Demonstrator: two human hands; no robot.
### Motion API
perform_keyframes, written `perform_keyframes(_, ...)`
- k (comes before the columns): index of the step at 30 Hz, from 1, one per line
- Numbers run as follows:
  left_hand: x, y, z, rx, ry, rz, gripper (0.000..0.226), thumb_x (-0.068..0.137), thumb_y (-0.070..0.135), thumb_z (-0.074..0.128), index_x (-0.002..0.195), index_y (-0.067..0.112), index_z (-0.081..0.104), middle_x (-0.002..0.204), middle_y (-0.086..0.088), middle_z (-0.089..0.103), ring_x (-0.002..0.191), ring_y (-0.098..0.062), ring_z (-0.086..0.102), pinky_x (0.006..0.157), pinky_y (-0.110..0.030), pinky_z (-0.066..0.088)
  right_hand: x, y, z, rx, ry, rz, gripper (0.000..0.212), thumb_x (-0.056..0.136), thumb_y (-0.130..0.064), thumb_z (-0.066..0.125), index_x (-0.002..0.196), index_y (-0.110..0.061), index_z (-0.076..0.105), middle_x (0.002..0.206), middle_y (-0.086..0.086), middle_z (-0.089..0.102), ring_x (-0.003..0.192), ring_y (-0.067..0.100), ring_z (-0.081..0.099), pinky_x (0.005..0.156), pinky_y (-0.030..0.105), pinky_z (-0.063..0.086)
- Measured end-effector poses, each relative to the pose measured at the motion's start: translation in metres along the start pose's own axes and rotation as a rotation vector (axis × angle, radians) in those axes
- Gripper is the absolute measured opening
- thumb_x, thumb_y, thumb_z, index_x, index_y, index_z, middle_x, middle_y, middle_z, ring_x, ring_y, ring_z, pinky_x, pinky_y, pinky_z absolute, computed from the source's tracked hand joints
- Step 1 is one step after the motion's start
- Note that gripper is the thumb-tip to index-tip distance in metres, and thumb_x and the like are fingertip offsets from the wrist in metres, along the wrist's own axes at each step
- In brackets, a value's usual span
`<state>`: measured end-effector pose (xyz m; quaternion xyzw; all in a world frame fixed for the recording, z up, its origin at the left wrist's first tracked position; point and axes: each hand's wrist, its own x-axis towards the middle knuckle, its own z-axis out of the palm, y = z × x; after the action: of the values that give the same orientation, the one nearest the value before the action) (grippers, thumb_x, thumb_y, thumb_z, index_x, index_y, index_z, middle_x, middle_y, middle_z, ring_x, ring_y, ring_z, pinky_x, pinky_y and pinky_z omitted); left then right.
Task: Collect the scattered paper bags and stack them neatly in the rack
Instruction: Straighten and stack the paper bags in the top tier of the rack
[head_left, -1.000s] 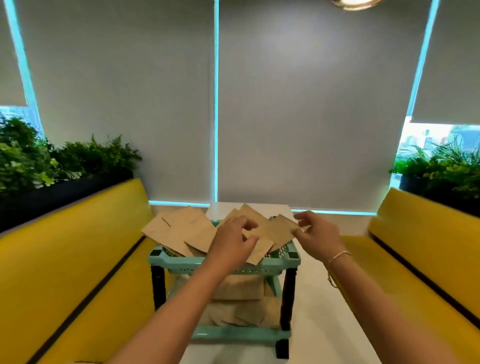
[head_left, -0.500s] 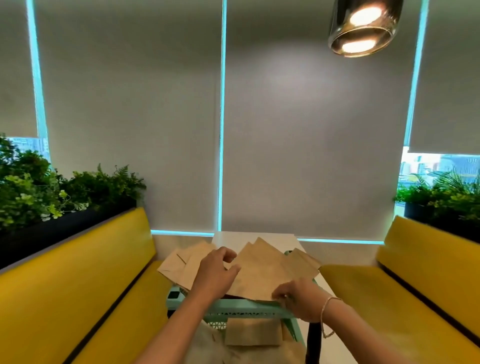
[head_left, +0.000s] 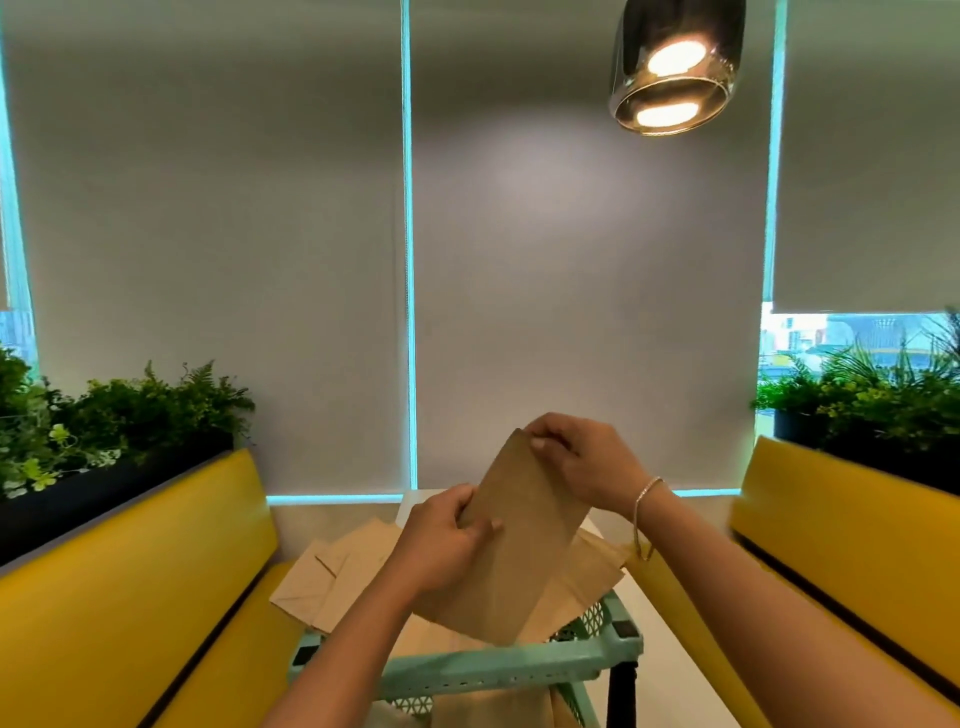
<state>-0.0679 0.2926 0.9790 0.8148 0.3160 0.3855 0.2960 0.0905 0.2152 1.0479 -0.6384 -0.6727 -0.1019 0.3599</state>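
- Both hands clamped on one paper bag (head_left: 519, 540), lifted clear above the rack (head_left: 519, 665) and tilted, top corner up-right.
- Left hand (head_left: 441, 545) pinches the bag's left edge, thumb on the front face; right hand (head_left: 582, 462) pinches the top corner. Hands apart, one at each end – prob. so the bag stays flat and can be squared up before it goes down.
- Other loose bags (head_left: 343, 577) lie fanned across the rack's top tier, overlapping, some hanging past the left rim twd the yellow seat (head_left: 130, 597). More bags show on a lower tier, partly hidden.
- Rack sits on the white worktop (head_left: 670, 649) betw. the two seats.
- Vs 0.5 s ago: then both hands were low, on the pile at rack level, right hand at the near edge. Now one bag is raised off the pile, right hand up at its top corner. Camera also tipped so the rack sits lower in view.
- Judgement: early on – pile not yet neat, most bags not collected.
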Motion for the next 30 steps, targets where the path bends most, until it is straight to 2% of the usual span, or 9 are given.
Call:
perform_keyframes(6,0.015,-0.015,-0.003,-0.439,0.113,-0.127,0.011,0.089,0.019,0.063,0.099,0.023,0.064,0.096,0.000,0.072,0.082,-0.018,0.069,0.071,-0.031,0.054,0.032,0.008,0.003,0.124,0.049,0.027,0.021,0.094,-0.027,0.053,0.109,-0.022,0.065,0.098,-0.002,0.065,0.088,0.011,0.054,0.068,0.010,0.040)
perform_keyframes(12,0.023,-0.042,0.003,-0.583,0.194,-0.244,0.012,0.089,0.012,0.062,0.096,0.021,0.064,0.095,-0.007,0.073,0.077,-0.019,0.068,0.066,-0.030,0.051,0.038,0.028,0.021,0.147,-0.168,0.090,0.023,0.087,-0.014,0.062,0.109,-0.019,0.066,0.102,-0.001,0.066,0.091,0.011,0.056,0.084,0.019,0.047)
perform_keyframes(14,0.029,-0.045,0.003,-0.528,0.358,-0.285,0.012,0.090,0.019,0.061,0.102,0.020,0.061,0.112,-0.007,0.067,0.093,-0.020,0.062,0.077,-0.032,0.048,0.042,0.026,0.025,0.110,0.039,0.011,0.019,0.086,-0.009,0.062,0.101,-0.016,0.071,0.099,-0.001,0.069,0.086,0.006,0.054,0.076,0.006,0.041)
perform_keyframes(16,0.034,-0.040,0.001,-0.395,0.503,-0.401,0.036,0.092,0.034,0.056,0.124,0.017,0.051,0.125,-0.007,0.055,0.108,-0.022,0.052,0.086,-0.033,0.041,0.043,0.022,0.026,0.145,0.308,-0.046,0.017,0.083,-0.004,0.064,0.093,-0.013,0.074,0.092,-0.001,0.071,0.079,0.005,0.055,0.069,-0.002,0.038)
perform_keyframes(19,0.033,-0.028,-0.005,-0.734,0.384,-0.598,0.069,0.088,0.059,0.045,0.137,0.011,0.040,0.133,-0.016,0.048,0.119,-0.037,0.048,0.097,-0.047,0.038,0.036,0.020,0.029,0.200,0.457,-0.210,0.019,0.075,0.003,0.070,0.082,-0.013,0.076,0.083,0.001,0.072,0.074,0.010,0.059,0.072,0.003,0.044)
perform_keyframes(21,0.032,-0.027,-0.010,-1.180,0.190,-0.582,0.075,0.083,0.067,0.044,0.128,0.007,0.048,0.119,-0.020,0.057,0.104,-0.039,0.059,0.087,-0.050,0.044,0.026,0.024,0.037,0.162,0.322,-0.308,0.016,0.071,0.001,0.075,0.079,-0.014,0.077,0.084,0.001,0.073,0.080,0.016,0.063,0.073,0.012,0.048)
perform_keyframes(23,0.030,-0.029,-0.008,-1.314,0.085,-0.502,0.059,0.090,0.055,0.042,0.116,0.004,0.057,0.099,-0.018,0.069,0.081,-0.031,0.070,0.076,-0.043,0.052,0.015,0.028,0.044,0.107,0.103,-0.317,0.014,0.072,-0.005,0.076,0.082,-0.015,0.077,0.092,0.000,0.073,0.091,0.016,0.062,0.079,0.020,0.049)
perform_keyframes(26,0.033,-0.038,0.007,-1.164,0.220,-0.515,0.025,0.097,0.009,0.043,0.118,0.001,0.054,0.083,-0.013,0.069,0.067,-0.022,0.068,0.059,-0.032,0.056,0.004,0.038,0.049,-0.029,-0.219,-0.199,0.025,0.078,-0.015,0.072,0.101,-0.022,0.073,0.116,-0.004,0.064,0.110,0.013,0.053,0.088,0.013,0.037)
perform_keyframes(30,0.027,-0.061,0.025,-1.064,0.289,-0.547,0.031,0.097,-0.001,0.041,0.126,0.002,0.049,0.092,-0.012,0.064,0.080,-0.024,0.061,0.063,-0.034,0.051,-0.005,0.064,0.057,-0.369,-0.433,0.171,0.057,0.081,-0.034,0.068,0.133,-0.028,0.047,0.133,0.002,0.050,0.120,0.021,0.045,0.102,0.028,0.037)
